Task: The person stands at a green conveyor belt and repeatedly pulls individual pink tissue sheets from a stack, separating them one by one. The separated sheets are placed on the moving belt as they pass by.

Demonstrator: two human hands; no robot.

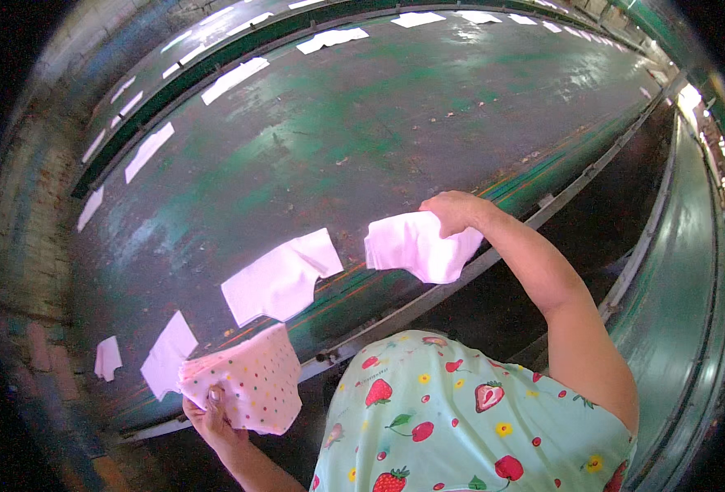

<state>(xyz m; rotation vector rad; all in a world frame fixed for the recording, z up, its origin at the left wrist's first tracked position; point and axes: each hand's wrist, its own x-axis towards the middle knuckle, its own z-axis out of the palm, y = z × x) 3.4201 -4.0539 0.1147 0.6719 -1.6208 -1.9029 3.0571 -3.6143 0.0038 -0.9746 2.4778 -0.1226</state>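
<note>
At the lower left, my left hand [217, 418] grips a stack of pale pink cut fabric pieces [265, 379] with colored dots, thumb on top. The stack is held over the table's near edge. My right hand [452, 211] reaches to the right and is closed on the far edge of a plain whitish fabric piece [415, 246]. That piece lies partly on the long table [321, 156] and bends over its near edge. Between my hands, another whitish cut piece [280, 279] lies on the table, slightly wrinkled. My right fingertips are partly hidden.
Smaller white pieces [170, 353] lie at the table's near left. Along its far edge runs a row of white pieces [235, 79]. A metal rail [379, 330] borders the near side. A second green table [665, 328] stands to the right, a brick wall [34, 205] to the left.
</note>
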